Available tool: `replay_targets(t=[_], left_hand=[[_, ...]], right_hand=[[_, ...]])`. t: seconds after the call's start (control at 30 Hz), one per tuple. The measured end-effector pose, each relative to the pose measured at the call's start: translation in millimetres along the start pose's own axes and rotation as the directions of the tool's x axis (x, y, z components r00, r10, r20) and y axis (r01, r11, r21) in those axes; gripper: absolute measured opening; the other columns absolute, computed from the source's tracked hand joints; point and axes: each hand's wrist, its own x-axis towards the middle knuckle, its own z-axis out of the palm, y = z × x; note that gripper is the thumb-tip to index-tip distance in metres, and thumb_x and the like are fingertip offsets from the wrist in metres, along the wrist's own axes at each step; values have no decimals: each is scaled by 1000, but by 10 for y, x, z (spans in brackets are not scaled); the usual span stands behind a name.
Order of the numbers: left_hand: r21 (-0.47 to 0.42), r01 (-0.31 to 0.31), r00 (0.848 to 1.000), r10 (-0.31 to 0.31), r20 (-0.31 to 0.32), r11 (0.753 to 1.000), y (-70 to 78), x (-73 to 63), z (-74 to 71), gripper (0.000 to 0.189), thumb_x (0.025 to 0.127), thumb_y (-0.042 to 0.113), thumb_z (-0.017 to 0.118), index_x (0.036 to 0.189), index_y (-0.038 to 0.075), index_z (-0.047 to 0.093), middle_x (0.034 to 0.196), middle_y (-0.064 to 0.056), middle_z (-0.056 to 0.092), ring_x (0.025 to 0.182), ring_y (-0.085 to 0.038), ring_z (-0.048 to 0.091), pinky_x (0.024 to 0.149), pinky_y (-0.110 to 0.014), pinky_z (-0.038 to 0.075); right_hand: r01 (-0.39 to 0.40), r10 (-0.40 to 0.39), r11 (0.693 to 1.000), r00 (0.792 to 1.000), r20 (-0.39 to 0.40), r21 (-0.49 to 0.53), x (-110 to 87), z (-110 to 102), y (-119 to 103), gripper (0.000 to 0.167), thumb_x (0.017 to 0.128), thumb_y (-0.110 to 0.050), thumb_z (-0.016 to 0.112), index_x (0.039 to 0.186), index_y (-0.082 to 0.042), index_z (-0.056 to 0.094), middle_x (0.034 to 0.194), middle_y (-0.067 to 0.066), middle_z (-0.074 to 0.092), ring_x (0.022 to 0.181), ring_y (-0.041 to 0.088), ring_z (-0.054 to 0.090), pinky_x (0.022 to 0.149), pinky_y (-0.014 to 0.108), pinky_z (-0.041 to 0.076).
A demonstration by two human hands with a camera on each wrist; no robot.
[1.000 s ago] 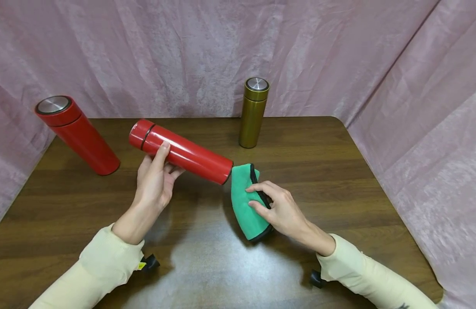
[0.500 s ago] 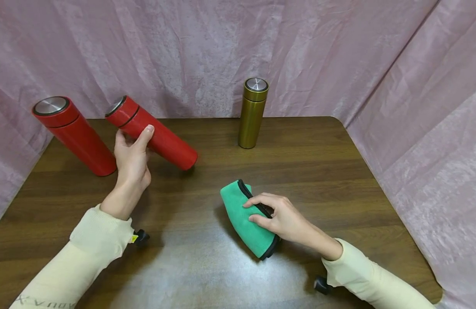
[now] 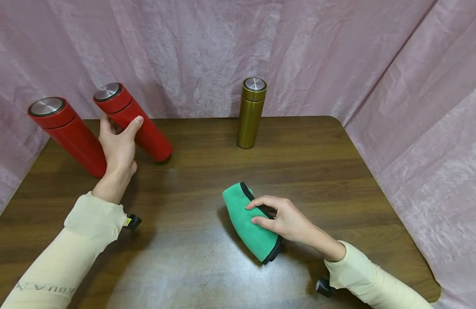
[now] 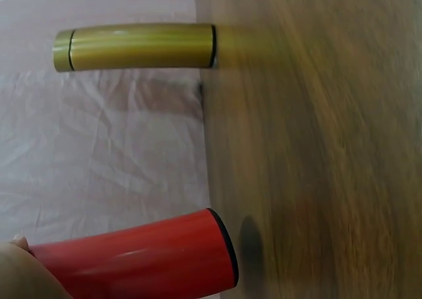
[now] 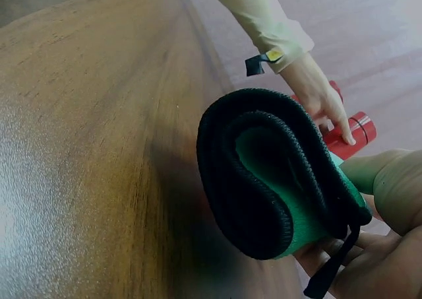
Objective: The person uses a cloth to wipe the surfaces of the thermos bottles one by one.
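My left hand (image 3: 119, 146) grips a red thermos bottle (image 3: 147, 131) with a steel-topped lid, thumb along its near side. The bottle leans slightly, and in the left wrist view a gap with a shadow shows between its black-rimmed base (image 4: 225, 246) and the table. Just left of that hand stands a second red thermos (image 3: 73, 139), its lower side partly overlapped by the hand. My right hand (image 3: 288, 219) holds a folded green cloth (image 3: 249, 223) with black edging, pinched between thumb and fingers. Its rolled layers (image 5: 264, 180) show in the right wrist view.
A slim gold thermos (image 3: 251, 116) stands upright near the back edge of the brown wooden table (image 3: 319, 171). Pink curtains (image 3: 207, 51) hang behind the table and along its right side.
The left hand has carried the red thermos left and back, turning it from nearly lying to nearly upright. The right hand has drawn the green cloth back toward the body, away from the bottle.
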Motion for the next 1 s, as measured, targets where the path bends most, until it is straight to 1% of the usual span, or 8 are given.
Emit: replay_targets(t=[0.2,0.3,0.5,0.7,0.8,0.9,1.0], left_hand=[[42,0,999,-1,34,999,-25,105,-27,57,88,5,80,139,20,56,128,-2,63,115,-15,58,101,-32,48],[55,-12,999,10,40,998,-40,137,-33,59,88,4,79,140,21,56,128,-2,63,115,-16,58,101,-34,49],[80,-59,997,55,48,995,-83,176,-46,64,86,-1,78,141,22,57,127,-2,63,115,-16,57,98,-33,49],[130,-66,996,58,66,989,-134,191,-103,63,87,0,79,142,23,57,128,-2,63,116,-17,57,101,-33,48],[157,-72,995,60,80,985,-149,202,-127,60,88,3,79,141,23,58,128,-2,63,116,-17,57,101,-34,48],[185,-89,992,72,99,979,-159,219,-139,59,88,5,79,141,24,58,128,-2,63,114,-17,58,99,-34,49],[244,-111,990,85,114,964,-164,236,-143,61,89,9,78,144,26,56,127,0,62,113,-16,58,94,-31,49]], right_hand=[[-25,25,999,1000,8,22,-15,0,-7,28,91,-6,79,117,-14,74,115,0,72,99,14,65,83,27,57],[-32,32,999,999,13,30,-20,-3,-7,28,91,-6,79,117,-14,73,114,0,72,99,14,65,82,27,57],[-45,45,998,999,17,36,-26,-14,2,27,92,-7,78,118,-14,73,116,1,72,98,15,66,81,28,58],[-62,61,996,998,22,65,-18,-8,15,28,93,-7,77,120,-13,73,115,5,72,95,14,67,79,29,59],[-64,63,994,998,16,86,-16,-15,27,27,93,-7,77,120,-12,72,114,6,71,92,13,67,77,28,59],[-66,66,993,998,3,97,-14,-38,24,28,93,-6,78,120,-11,72,113,5,72,89,13,67,75,27,58],[-78,79,991,997,-6,110,-10,-73,9,31,93,-6,78,122,-11,71,115,6,71,89,14,68,75,26,58]])
